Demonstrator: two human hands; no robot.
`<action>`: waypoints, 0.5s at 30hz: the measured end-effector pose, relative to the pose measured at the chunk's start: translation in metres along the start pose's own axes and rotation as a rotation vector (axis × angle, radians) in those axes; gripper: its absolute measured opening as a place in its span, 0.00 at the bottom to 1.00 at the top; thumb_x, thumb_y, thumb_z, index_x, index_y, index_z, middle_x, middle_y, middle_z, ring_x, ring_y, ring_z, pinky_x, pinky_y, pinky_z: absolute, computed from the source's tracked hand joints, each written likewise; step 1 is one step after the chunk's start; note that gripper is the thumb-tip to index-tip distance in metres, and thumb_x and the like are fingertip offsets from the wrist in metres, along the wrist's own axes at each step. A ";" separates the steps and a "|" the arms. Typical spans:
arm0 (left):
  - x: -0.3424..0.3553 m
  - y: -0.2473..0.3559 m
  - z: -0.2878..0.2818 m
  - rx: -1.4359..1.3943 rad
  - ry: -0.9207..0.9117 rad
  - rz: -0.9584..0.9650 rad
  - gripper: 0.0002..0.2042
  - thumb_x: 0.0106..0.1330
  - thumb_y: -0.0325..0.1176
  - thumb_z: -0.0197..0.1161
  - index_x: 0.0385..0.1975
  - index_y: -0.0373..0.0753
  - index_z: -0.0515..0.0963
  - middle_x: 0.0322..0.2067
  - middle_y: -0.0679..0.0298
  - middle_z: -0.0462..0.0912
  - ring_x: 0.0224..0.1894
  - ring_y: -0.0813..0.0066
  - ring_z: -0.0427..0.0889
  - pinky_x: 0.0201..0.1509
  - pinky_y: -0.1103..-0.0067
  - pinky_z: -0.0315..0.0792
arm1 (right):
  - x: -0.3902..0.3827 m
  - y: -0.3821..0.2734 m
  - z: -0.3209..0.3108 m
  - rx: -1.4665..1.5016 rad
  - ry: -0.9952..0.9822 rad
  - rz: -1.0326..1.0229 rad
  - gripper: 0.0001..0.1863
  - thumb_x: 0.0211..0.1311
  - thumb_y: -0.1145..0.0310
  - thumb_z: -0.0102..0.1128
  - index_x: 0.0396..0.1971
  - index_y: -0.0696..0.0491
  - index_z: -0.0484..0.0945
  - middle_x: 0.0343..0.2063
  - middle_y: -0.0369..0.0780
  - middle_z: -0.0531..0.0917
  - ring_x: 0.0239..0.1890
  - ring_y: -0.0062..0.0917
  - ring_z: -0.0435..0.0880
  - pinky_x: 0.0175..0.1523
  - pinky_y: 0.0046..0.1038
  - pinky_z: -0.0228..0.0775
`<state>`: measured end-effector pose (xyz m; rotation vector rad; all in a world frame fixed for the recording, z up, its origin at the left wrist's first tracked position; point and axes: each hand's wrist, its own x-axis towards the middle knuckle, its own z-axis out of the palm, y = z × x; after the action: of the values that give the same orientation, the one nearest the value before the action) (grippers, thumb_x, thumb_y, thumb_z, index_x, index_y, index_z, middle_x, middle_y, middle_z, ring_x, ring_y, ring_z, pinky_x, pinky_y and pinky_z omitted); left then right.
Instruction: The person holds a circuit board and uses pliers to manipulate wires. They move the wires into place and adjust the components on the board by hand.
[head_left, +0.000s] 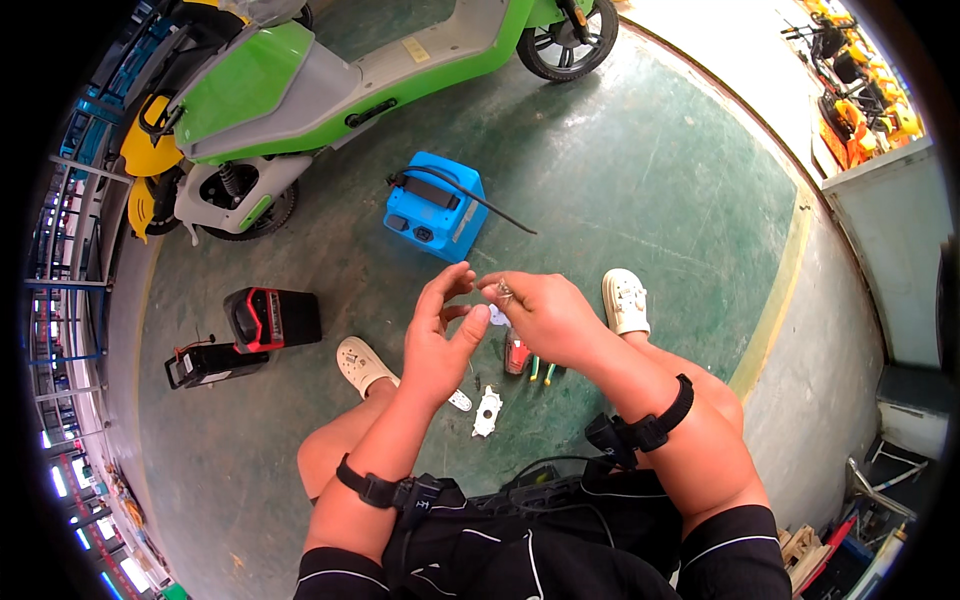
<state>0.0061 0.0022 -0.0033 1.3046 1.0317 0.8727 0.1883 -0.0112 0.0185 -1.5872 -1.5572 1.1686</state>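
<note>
In front of my body, over the floor between my feet, my two hands are close together. My left hand (440,335) has its thumb and fingers curved and apart. My right hand (540,312) is pinched closed, with a small shiny piece (504,293) at its fingers, too small to name. Between my left thumb and the right hand shows a small whitish piece (497,315), partly hidden. Below them on the floor lies a flat white plate-like part (486,412) with a hole. A red object (517,352) and green-yellow handles (541,371) lie partly under my right hand.
A blue box with a black cable (437,208) stands ahead on the green floor. Left are a red-and-black case (275,318) and a black battery-like box (217,363). A green-and-grey scooter (260,100) stands at the far left; metal shelving (70,285) lines the left edge.
</note>
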 end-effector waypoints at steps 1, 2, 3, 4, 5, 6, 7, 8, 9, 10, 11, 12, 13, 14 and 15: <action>-0.001 0.001 -0.001 0.088 -0.015 0.057 0.28 0.66 0.33 0.69 0.66 0.41 0.68 0.58 0.60 0.74 0.60 0.70 0.73 0.61 0.73 0.70 | -0.001 -0.001 0.001 -0.089 0.003 -0.047 0.14 0.71 0.61 0.53 0.44 0.54 0.82 0.24 0.46 0.84 0.28 0.36 0.86 0.32 0.38 0.75; -0.001 0.004 -0.001 0.148 -0.016 0.089 0.26 0.65 0.33 0.69 0.63 0.41 0.71 0.57 0.60 0.74 0.59 0.70 0.74 0.60 0.73 0.71 | -0.001 0.003 0.004 -0.141 0.021 -0.096 0.13 0.69 0.62 0.54 0.42 0.54 0.81 0.25 0.46 0.84 0.29 0.37 0.86 0.33 0.39 0.75; -0.002 0.008 0.000 0.207 -0.019 0.120 0.25 0.64 0.33 0.70 0.61 0.42 0.74 0.56 0.61 0.75 0.58 0.70 0.75 0.59 0.73 0.71 | -0.001 0.007 0.008 -0.193 0.039 -0.143 0.11 0.68 0.63 0.54 0.41 0.54 0.81 0.25 0.47 0.84 0.30 0.39 0.86 0.34 0.40 0.74; -0.003 0.011 0.001 0.266 -0.021 0.152 0.23 0.63 0.33 0.71 0.58 0.42 0.77 0.54 0.61 0.76 0.57 0.70 0.75 0.58 0.73 0.72 | -0.001 0.009 0.010 -0.246 0.056 -0.191 0.10 0.66 0.65 0.55 0.39 0.54 0.81 0.26 0.47 0.85 0.31 0.41 0.85 0.35 0.41 0.74; -0.003 0.012 0.002 0.283 -0.026 0.172 0.21 0.63 0.31 0.71 0.57 0.41 0.78 0.53 0.61 0.77 0.55 0.71 0.77 0.57 0.74 0.72 | -0.002 0.011 0.011 -0.298 0.036 -0.188 0.09 0.65 0.65 0.55 0.37 0.54 0.81 0.25 0.46 0.84 0.30 0.41 0.85 0.36 0.41 0.74; -0.003 0.014 0.003 0.303 -0.029 0.193 0.20 0.63 0.30 0.71 0.55 0.40 0.79 0.51 0.61 0.78 0.53 0.71 0.78 0.55 0.75 0.72 | -0.003 0.008 0.011 -0.349 0.016 -0.188 0.08 0.63 0.66 0.56 0.36 0.54 0.80 0.24 0.45 0.84 0.30 0.41 0.85 0.37 0.42 0.73; -0.003 0.015 0.003 0.322 -0.032 0.215 0.18 0.63 0.28 0.71 0.53 0.39 0.80 0.49 0.61 0.79 0.50 0.72 0.79 0.54 0.75 0.73 | -0.004 0.007 0.011 -0.400 -0.004 -0.187 0.07 0.62 0.67 0.56 0.34 0.53 0.80 0.24 0.44 0.84 0.30 0.41 0.85 0.38 0.42 0.73; -0.003 0.014 0.002 0.315 -0.016 0.221 0.16 0.62 0.28 0.71 0.50 0.38 0.81 0.47 0.61 0.80 0.49 0.71 0.79 0.52 0.75 0.73 | -0.004 0.007 0.012 -0.433 -0.004 -0.206 0.07 0.62 0.67 0.56 0.34 0.53 0.80 0.23 0.44 0.84 0.30 0.41 0.84 0.38 0.42 0.72; -0.004 0.011 0.001 0.308 -0.001 0.228 0.14 0.62 0.27 0.71 0.48 0.38 0.82 0.46 0.61 0.81 0.47 0.71 0.80 0.51 0.76 0.74 | -0.004 0.009 0.014 -0.466 -0.003 -0.224 0.07 0.61 0.67 0.57 0.34 0.53 0.80 0.23 0.44 0.84 0.30 0.41 0.84 0.39 0.42 0.72; -0.003 0.010 0.001 0.300 0.013 0.235 0.12 0.62 0.26 0.70 0.46 0.37 0.84 0.44 0.61 0.81 0.45 0.71 0.81 0.50 0.76 0.75 | -0.004 0.010 0.016 -0.499 -0.002 -0.241 0.07 0.61 0.67 0.57 0.33 0.53 0.79 0.23 0.43 0.84 0.29 0.41 0.84 0.39 0.41 0.71; -0.003 0.010 0.001 0.307 0.026 0.236 0.11 0.61 0.27 0.71 0.44 0.37 0.84 0.43 0.60 0.82 0.45 0.69 0.82 0.49 0.76 0.75 | -0.005 0.011 0.016 -0.494 0.012 -0.260 0.07 0.61 0.67 0.57 0.33 0.54 0.79 0.23 0.43 0.84 0.29 0.41 0.84 0.39 0.41 0.71; -0.003 0.012 0.001 0.313 0.039 0.237 0.10 0.61 0.27 0.71 0.42 0.37 0.85 0.41 0.60 0.83 0.44 0.68 0.82 0.49 0.75 0.75 | -0.005 0.012 0.017 -0.489 0.027 -0.278 0.06 0.61 0.67 0.57 0.33 0.54 0.79 0.22 0.43 0.84 0.29 0.41 0.84 0.38 0.41 0.71; -0.003 0.013 0.001 0.319 0.052 0.238 0.09 0.60 0.27 0.72 0.40 0.37 0.85 0.40 0.59 0.84 0.43 0.67 0.83 0.48 0.74 0.76 | -0.005 0.012 0.017 -0.485 0.042 -0.297 0.06 0.61 0.68 0.57 0.33 0.54 0.79 0.22 0.43 0.83 0.29 0.41 0.84 0.38 0.41 0.71; -0.002 0.014 0.001 0.352 0.051 0.272 0.08 0.60 0.27 0.72 0.39 0.37 0.85 0.39 0.59 0.84 0.43 0.67 0.83 0.48 0.74 0.76 | -0.005 0.012 0.017 -0.477 0.045 -0.296 0.06 0.61 0.68 0.57 0.33 0.54 0.79 0.22 0.43 0.83 0.29 0.41 0.84 0.37 0.41 0.71; -0.001 0.014 0.000 0.385 0.050 0.306 0.08 0.59 0.27 0.72 0.38 0.37 0.85 0.38 0.58 0.85 0.42 0.66 0.83 0.47 0.75 0.76 | -0.005 0.011 0.017 -0.469 0.048 -0.296 0.06 0.61 0.68 0.57 0.33 0.54 0.79 0.22 0.43 0.83 0.29 0.41 0.84 0.37 0.41 0.71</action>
<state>0.0067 0.0021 0.0107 1.8074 1.0915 0.9680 0.1783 -0.0200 0.0025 -1.5726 -2.0542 0.6283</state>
